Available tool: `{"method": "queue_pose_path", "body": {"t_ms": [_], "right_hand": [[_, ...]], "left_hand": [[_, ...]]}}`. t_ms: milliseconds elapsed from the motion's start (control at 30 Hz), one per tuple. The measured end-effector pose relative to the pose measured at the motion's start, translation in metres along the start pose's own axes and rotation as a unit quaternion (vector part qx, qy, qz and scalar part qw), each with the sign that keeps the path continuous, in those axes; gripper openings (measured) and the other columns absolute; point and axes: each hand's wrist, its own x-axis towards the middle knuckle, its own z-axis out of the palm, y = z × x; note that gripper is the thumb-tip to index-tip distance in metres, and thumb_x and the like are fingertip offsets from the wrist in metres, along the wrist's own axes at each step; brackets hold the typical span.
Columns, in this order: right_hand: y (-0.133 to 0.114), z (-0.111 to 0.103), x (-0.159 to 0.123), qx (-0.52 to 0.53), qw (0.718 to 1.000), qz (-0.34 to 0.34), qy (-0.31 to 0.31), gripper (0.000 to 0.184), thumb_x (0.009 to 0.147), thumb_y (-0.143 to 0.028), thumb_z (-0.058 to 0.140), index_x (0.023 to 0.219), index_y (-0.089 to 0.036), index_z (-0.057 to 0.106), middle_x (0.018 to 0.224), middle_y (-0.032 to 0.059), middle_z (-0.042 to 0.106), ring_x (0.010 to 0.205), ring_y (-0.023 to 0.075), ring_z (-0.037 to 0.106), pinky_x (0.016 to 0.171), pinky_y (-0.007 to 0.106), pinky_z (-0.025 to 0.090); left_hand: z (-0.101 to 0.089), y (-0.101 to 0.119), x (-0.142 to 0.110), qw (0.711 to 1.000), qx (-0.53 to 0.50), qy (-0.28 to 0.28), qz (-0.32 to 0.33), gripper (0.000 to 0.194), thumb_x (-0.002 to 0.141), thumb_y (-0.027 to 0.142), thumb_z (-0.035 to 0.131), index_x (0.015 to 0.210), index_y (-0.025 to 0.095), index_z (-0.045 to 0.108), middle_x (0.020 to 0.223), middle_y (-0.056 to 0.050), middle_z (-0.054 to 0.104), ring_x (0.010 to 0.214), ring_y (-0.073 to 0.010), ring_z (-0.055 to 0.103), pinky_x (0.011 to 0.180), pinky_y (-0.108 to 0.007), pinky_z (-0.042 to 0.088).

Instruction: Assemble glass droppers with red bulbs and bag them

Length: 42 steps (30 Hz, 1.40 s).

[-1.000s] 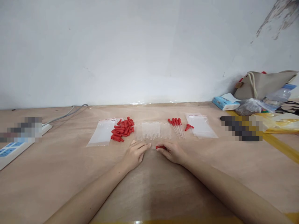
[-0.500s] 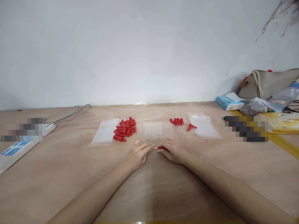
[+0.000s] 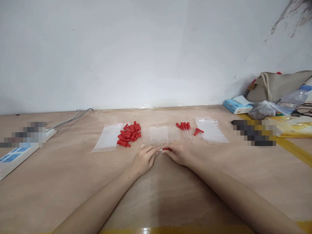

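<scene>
My left hand [image 3: 145, 158] is closed, pinching a thin clear dropper tube [image 3: 160, 149], most of which its fingers hide. Facing it, my right hand [image 3: 179, 154] grips a red rubber dropper bulb [image 3: 167, 149] lined up with the tube's end. Only a short bit of tube shows between the fingertips; how deep it sits in the bulb I cannot tell. Just beyond both hands lies a row of clear dropper tubes [image 3: 158, 135]. A pile of red rubber bulbs [image 3: 130, 134] is left of the row. Several droppers with red bulbs [image 3: 185, 130] lie fanned to its right.
Clear zip bags lie flat on the left [image 3: 106, 138] and right [image 3: 212, 131]. Loose red bulbs [image 3: 198, 131] rest by the right bag. A power strip [image 3: 14, 157] is far left. At the right are a blue tissue packet [image 3: 236, 106], a blurred dark object [image 3: 253, 133] and plastic bags.
Both hands have shifted slightly away from me with the tube and bulb. Less of the tube shows between the fingertips now. The view has moved a little.
</scene>
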Motion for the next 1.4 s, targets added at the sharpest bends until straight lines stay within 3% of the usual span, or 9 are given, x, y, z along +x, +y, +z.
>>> {"method": "queue_pose_path", "body": {"t_ms": [100,233,333,433,600,867,1033,1233,1400], "right_hand": [[-0.004,0.0,0.007,0.155,0.981,0.092,0.074,0.02,0.078,-0.033,0.054,0.095,-0.024,0.058,0.083,0.0019,0.064,0.077,0.0142,0.059,0.071,0.029,0.046],[0.0,-0.012,0.016,0.291,0.918,0.215,0.159,0.034,0.068,-0.04,0.064,0.094,-0.024,0.049,0.07,-0.0026,0.059,0.064,0.0123,0.058,0.06,0.026,0.046],[0.018,-0.037,0.023,0.291,0.889,0.258,0.243,0.033,0.064,-0.046,0.064,0.079,-0.02,0.049,0.065,-0.0033,0.055,0.061,0.0109,0.056,0.06,0.025,0.046],[0.046,-0.071,0.029,0.224,0.888,0.286,0.281,0.04,0.072,-0.052,0.053,0.095,-0.02,0.05,0.062,-0.0046,0.051,0.056,0.0097,0.052,0.056,0.024,0.044],[0.088,-0.103,0.037,-0.031,0.911,0.348,0.218,0.039,0.073,-0.042,0.054,0.1,-0.015,0.047,0.055,-0.0048,0.049,0.055,0.0117,0.05,0.054,0.024,0.038],[0.103,-0.08,0.041,-0.268,0.892,0.359,0.054,0.026,0.074,-0.042,0.051,0.089,-0.021,0.056,0.068,0.0011,0.06,0.067,0.0165,0.055,0.057,0.025,0.034],[0.1,-0.092,0.03,-0.276,0.884,0.367,0.084,0.035,0.076,-0.045,0.048,0.098,-0.019,0.056,0.069,0.0025,0.062,0.068,0.0168,0.056,0.058,0.025,0.035],[0.104,-0.121,0.002,-0.307,0.846,0.431,0.058,0.022,0.069,-0.038,0.056,0.072,-0.018,0.063,0.072,0.0043,0.063,0.067,0.0168,0.056,0.057,0.025,0.037],[0.106,-0.121,-0.007,-0.278,0.838,0.468,0.036,0.022,0.063,-0.04,0.062,0.067,-0.018,0.065,0.07,0.0037,0.064,0.065,0.0166,0.057,0.054,0.024,0.038]], "left_hand": [[-0.002,0.003,0.004,0.999,-0.037,0.018,-0.021,0.022,0.087,0.024,0.043,0.104,0.019,0.056,0.094,-0.005,0.066,0.082,-0.0158,0.06,0.073,-0.031,0.037],[-0.008,-0.006,0.007,0.996,-0.027,0.042,-0.08,0.027,0.088,0.027,0.039,0.108,0.02,0.055,0.099,-0.005,0.064,0.093,-0.018,0.055,0.083,-0.035,0.035],[-0.008,-0.023,0.006,0.98,-0.001,0.103,-0.171,0.023,0.085,0.029,0.043,0.096,0.018,0.061,0.091,-0.005,0.064,0.086,-0.0183,0.055,0.078,-0.033,0.039],[-0.003,-0.037,0.006,0.962,-0.031,0.13,-0.237,0.02,0.08,0.029,0.048,0.088,0.017,0.062,0.079,-0.003,0.063,0.065,-0.0137,0.055,0.061,-0.026,0.043],[0.004,-0.044,0.005,0.951,-0.071,0.133,-0.269,0.017,0.076,0.028,0.051,0.084,0.017,0.062,0.071,-0.001,0.062,0.055,-0.0113,0.052,0.051,-0.022,0.041],[0.003,-0.044,0.006,0.95,-0.069,0.112,-0.284,0.013,0.075,0.026,0.053,0.077,0.018,0.062,0.068,0.0,0.062,0.054,-0.011,0.052,0.052,-0.022,0.04],[0.003,-0.045,0.006,0.949,-0.053,0.107,-0.29,0.012,0.073,0.025,0.053,0.074,0.018,0.062,0.063,0.001,0.058,0.053,-0.0108,0.05,0.052,-0.022,0.039],[0.002,-0.041,0.009,0.951,-0.028,0.098,-0.29,0.013,0.073,0.028,0.053,0.068,0.017,0.057,0.059,0.002,0.052,0.053,-0.0103,0.047,0.052,-0.022,0.037],[0.001,-0.037,0.008,0.947,-0.01,0.105,-0.303,0.023,0.073,0.037,0.053,0.061,0.018,0.047,0.055,0.004,0.045,0.05,-0.0103,0.043,0.05,-0.021,0.035]]}}
